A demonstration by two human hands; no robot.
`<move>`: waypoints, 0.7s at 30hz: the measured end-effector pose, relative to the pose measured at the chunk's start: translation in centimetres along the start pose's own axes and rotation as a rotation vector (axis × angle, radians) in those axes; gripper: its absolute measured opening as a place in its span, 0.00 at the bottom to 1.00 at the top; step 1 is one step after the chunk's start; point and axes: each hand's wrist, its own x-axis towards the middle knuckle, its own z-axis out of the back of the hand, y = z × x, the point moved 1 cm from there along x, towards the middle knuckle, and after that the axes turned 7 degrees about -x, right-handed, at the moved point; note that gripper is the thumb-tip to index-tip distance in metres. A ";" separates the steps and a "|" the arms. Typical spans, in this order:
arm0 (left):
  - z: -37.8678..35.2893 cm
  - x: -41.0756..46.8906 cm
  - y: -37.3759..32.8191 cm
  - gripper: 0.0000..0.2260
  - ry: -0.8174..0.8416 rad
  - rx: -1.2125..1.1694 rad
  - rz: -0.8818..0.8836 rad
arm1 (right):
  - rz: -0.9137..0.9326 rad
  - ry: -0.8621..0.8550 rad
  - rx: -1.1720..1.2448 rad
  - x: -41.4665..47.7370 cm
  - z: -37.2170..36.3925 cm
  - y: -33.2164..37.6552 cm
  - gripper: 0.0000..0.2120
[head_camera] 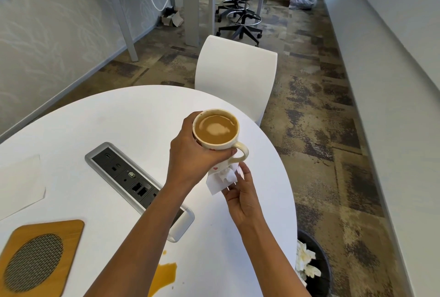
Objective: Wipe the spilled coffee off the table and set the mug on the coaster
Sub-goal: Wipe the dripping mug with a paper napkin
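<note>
My left hand (190, 154) grips a cream mug (215, 130) full of milky coffee and holds it lifted above the white round table (119, 118). Its handle points right. My right hand (242, 192) pinches a crumpled white tissue (222, 177) just under the mug's base. A brown coffee puddle (164, 275) lies on the table near the front edge, partly hidden by my left forearm. The wooden coaster (40, 258) with a woven oval centre sits at the front left.
A recessed power and data socket panel (133, 182) runs across the table's middle. A white paper napkin (19, 185) lies at the left. A white chair (235, 75) stands behind the table. A black bin (316, 265) with used tissues stands on the floor at the right.
</note>
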 end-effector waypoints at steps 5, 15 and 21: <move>-0.2 -0.4 0.3 0.39 0.003 0.007 0.001 | 0.020 0.022 0.041 0.0 -1.1 0.0 0.10; -1.4 -0.9 0.1 0.37 0.042 -0.017 0.011 | 0.061 0.062 -0.104 0.8 -2.9 -0.2 0.09; -1.0 -0.2 0.2 0.37 0.051 -0.014 -0.002 | -0.007 0.189 -0.208 -0.6 -0.7 -0.7 0.12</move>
